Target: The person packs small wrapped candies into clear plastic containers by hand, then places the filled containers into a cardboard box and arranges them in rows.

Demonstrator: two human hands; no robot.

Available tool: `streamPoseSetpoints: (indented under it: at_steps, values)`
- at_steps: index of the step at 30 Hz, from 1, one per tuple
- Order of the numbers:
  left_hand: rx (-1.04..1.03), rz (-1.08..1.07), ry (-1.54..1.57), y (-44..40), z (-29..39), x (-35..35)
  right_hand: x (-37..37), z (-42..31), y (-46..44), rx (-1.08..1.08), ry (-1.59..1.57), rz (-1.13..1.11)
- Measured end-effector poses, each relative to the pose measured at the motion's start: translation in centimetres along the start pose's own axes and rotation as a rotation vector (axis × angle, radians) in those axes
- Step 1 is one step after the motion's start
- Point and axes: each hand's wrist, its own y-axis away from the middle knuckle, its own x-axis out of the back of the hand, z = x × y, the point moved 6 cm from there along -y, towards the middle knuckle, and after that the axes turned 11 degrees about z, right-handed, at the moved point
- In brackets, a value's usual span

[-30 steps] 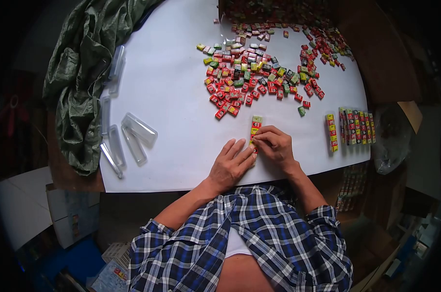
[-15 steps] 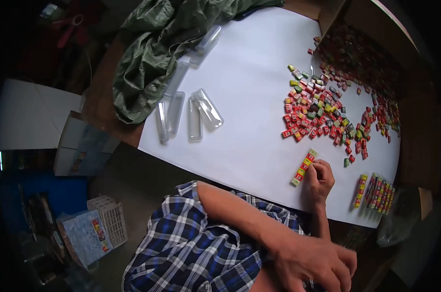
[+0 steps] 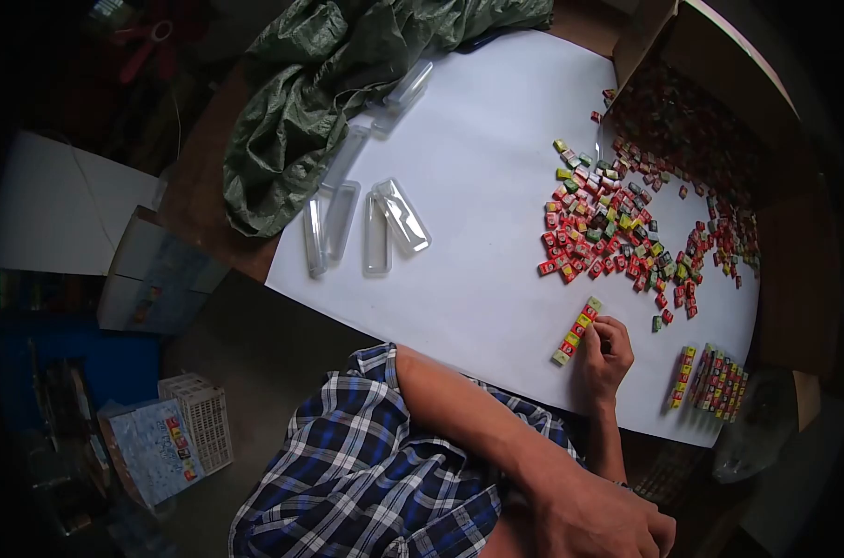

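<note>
A short row of small red, yellow and pale green boxes (image 3: 574, 337) lies slanted near the front edge of the white table. Against its right side rests my right hand (image 3: 610, 358), fingers curled and thumb touching the row. My left arm crosses over my body, and my left hand (image 3: 603, 516) hangs low at the bottom right, away from the table top; its fingertips are mostly hidden or cut off. Beyond the row spreads a pile of loose small boxes (image 3: 608, 223). More rows stand side by side (image 3: 720, 383), with one separate row (image 3: 683, 377) just left of them.
Several clear plastic cases (image 3: 403, 219) lie on the white table (image 3: 478, 186) at the left. A green tarp (image 3: 287, 139) covers its back left edge. An open cardboard box (image 3: 743, 46) stands at the back right. A plastic crate (image 3: 208, 423) sits at lower left.
My left hand has left the row and swung across my body to the bottom right. My right hand stays at the row. The view has turned, shifting the table's contents.
</note>
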Motion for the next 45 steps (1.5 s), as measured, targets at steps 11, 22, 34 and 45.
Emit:
streamPoseSetpoints:
  at_steps: [11, 22, 34, 45]
  values:
    - [-0.107, -0.055, -0.209, -0.7, 0.2, -1.8, -0.3, -2.7, 0.1, 0.173, 0.483, 0.006]
    - [0.121, 0.136, -0.218, 3.8, -0.8, 6.0, -0.7, -0.9, 1.2, 0.303, 0.697, -0.122]
    - [0.662, 0.179, -0.684, 13.2, -5.6, 11.1, 5.1, -2.4, 1.1, 0.299, 0.593, 0.061]
    - [0.744, 0.09, -0.653, 13.1, -10.9, 8.4, 19.4, 1.5, -0.1, 0.125, 0.896, 0.475]
